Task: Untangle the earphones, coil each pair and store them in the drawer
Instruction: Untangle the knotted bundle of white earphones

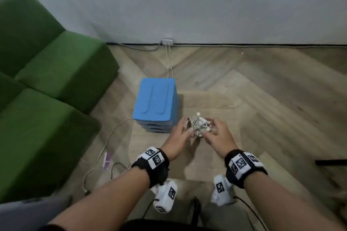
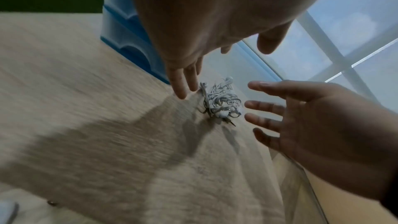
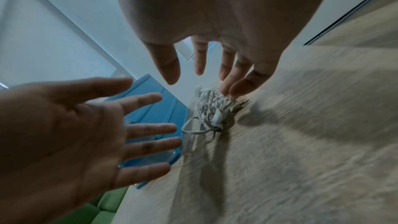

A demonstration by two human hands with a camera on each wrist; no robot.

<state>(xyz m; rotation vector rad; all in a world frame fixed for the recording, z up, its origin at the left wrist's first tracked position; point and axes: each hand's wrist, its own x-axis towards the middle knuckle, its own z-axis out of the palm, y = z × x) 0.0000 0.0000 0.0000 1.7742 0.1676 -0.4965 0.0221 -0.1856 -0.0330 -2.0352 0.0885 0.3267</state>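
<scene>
A tangled ball of white earphones (image 1: 199, 125) (image 2: 221, 102) (image 3: 210, 107) lies on the wooden table (image 1: 221, 103), just right of a blue drawer unit (image 1: 156, 105) (image 2: 127, 38) (image 3: 155, 113). My left hand (image 1: 178, 137) (image 2: 187, 81) hovers at the tangle's left side with fingers spread and straight. My right hand (image 1: 216, 133) (image 3: 215, 74) is at its right side, fingers also spread, tips at the cords' edge. Neither hand holds anything. The unit's drawers look closed in the head view.
A green sofa (image 1: 47, 84) fills the left. White cables (image 1: 170, 62) run from a wall socket (image 1: 167, 41) to behind the drawer unit. More cables (image 1: 105, 148) and a purple item (image 1: 107, 161) lie on the floor at lower left.
</scene>
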